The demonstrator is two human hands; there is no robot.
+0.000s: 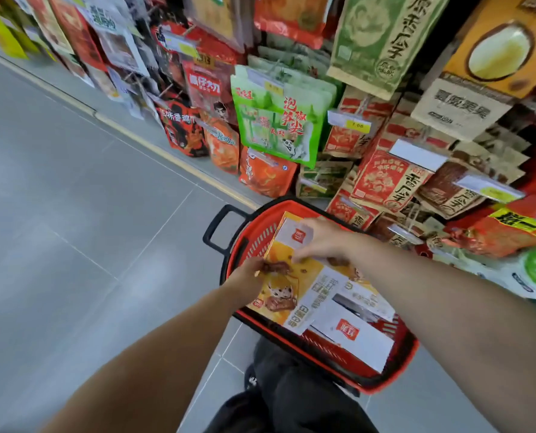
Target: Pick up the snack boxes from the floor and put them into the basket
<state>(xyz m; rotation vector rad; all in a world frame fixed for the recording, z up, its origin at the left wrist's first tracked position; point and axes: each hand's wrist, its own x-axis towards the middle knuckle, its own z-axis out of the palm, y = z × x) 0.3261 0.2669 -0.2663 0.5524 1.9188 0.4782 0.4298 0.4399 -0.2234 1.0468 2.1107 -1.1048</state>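
Left hand point(248, 275) pinched box point(294, 287) edge above basket point(244, 242); right hand point(323, 239) lay on top, grip unclear through blur. Risk: uneven release could tip box over basket rim.

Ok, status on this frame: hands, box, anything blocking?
Left hand grips yellow snack box by edge; right hand on top, grip unclear. Box over red basket, above second box. Nothing blocking.

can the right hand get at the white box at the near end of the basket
Probably yes: the white box lies in the basket with nothing over its middle. The right hand is on the yellow box, though, and would have to leave it first.
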